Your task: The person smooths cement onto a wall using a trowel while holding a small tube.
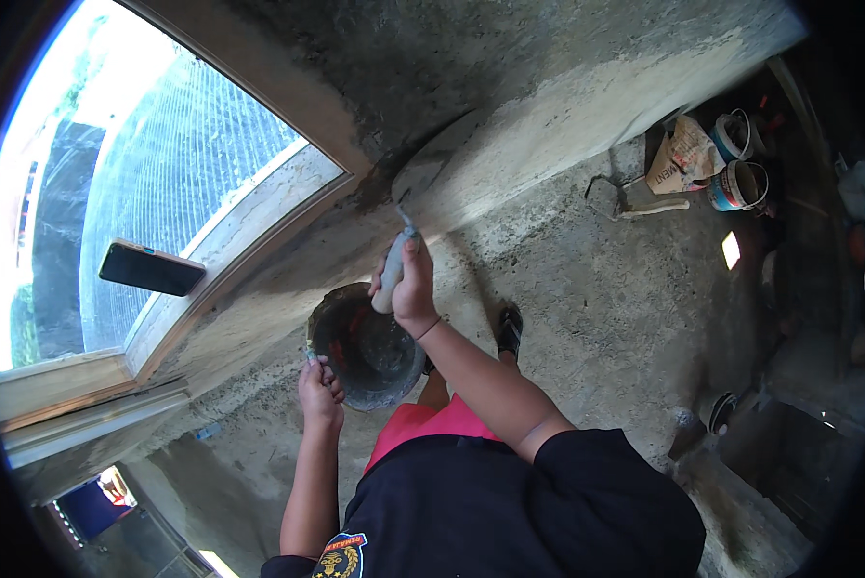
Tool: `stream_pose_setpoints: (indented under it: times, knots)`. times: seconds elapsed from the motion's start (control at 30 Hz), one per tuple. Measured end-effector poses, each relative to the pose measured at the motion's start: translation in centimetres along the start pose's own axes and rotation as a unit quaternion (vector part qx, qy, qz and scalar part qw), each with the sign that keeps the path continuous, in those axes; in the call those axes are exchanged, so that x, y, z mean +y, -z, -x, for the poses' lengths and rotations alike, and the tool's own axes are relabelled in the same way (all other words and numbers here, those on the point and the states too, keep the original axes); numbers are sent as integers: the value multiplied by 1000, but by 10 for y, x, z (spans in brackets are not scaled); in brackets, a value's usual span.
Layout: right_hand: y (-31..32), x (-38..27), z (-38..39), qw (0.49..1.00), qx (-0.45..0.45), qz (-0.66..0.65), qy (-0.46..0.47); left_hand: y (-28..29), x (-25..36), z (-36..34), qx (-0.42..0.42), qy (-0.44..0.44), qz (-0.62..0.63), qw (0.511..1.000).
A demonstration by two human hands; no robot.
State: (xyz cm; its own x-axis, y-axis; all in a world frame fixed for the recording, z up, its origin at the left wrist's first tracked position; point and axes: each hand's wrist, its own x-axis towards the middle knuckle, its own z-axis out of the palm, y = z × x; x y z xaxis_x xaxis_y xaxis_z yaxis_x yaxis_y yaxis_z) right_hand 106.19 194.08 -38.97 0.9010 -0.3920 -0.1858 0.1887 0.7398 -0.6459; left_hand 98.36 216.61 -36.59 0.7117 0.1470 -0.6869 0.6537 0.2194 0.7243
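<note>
My right hand (414,284) is closed round the pale grey handle of a plastering trowel (386,284). Its bent metal neck leads up to a grey blade lying against the rough plastered wall (548,96), though the blade's edges blend into the plaster. Lower and to the left, my left hand (320,393) has its fingers curled on a thin stick-like thing (310,353), whose kind I cannot make out. That thing stands beside the rim of a round black tub (386,397). The tub sits on the floor below both hands, with dark contents at its bottom.
A phone (151,269) rests by the window frame (259,207) at left. Along the wall's foot at far right are a hoe-like tool (635,204), a torn paper sack (685,154) and two buckets (738,185). My shoe (510,329) is on the concrete floor (596,308).
</note>
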Motion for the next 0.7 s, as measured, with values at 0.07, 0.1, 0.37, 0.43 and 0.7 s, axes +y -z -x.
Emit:
stream_pose_setpoints:
  times: [0.07,0.1,0.37,0.43,0.7]
  knots:
    - [-6,0,14,1000,-4,-9,-8,0,0,0,2,5,-6,1000]
    - [-7,-2,19,1000,-12,-11,-4,-1,0,-1,5,7,-11,1000]
    - [-5,-11,-4,998,36,-42,-25,5,1,-4,8,0,-10,1000]
    - [-7,-6,4,1000,15,-15,-18,8,2,-3,14,0,-1,1000]
    - [2,-3,23,999,40,-14,17,8,2,-5,0,-9,-3,1000]
